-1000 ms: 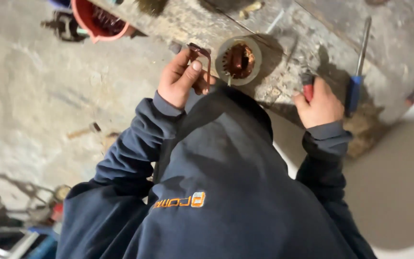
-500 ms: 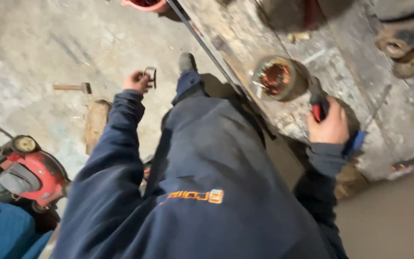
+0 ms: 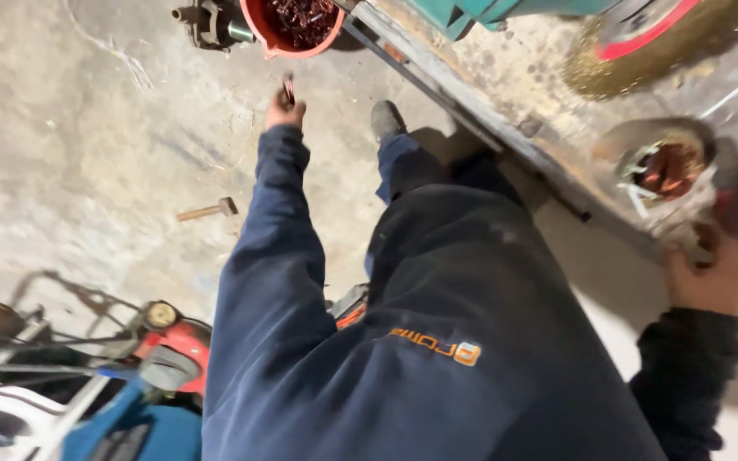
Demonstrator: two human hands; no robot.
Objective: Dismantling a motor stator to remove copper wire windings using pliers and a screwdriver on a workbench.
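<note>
Nearest the camera, filling the lower middle of the frame, is the person's dark blue sweatshirt [image 3: 437, 341], with an orange mark stitched on it. At the lower left stands a red machine [image 3: 172, 350] with a round gauge, beside blue and white parts that are too blurred to tell apart.

At the right edge, a little below the middle, the right hand [image 3: 711, 277] comes out of a dark sleeve and is closed around something red and dark on the bench [image 3: 557, 77]; motion blur hides what it is and how the fingers sit. Just above that hand, on the bench top, lies a round motor stator [image 3: 664, 162], a grey metal ring with copper windings showing inside it.

The left arm stretches away toward the upper middle of the frame. The left hand [image 3: 285, 111] is up there, over the concrete floor [image 3: 70, 145], its fingertips pressed together on a small dark metal piece [image 3: 288, 88] that sticks up above the knuckles. That piece is just below a red bucket [image 3: 296, 26] of copper scrap at the top edge, near it but not touching.

Left of centre a hammer [image 3: 207, 209] with a wooden handle lies flat on the floor, well apart from both hands. A dark shoe [image 3: 386, 119] stands near the bench's metal edge.
</note>
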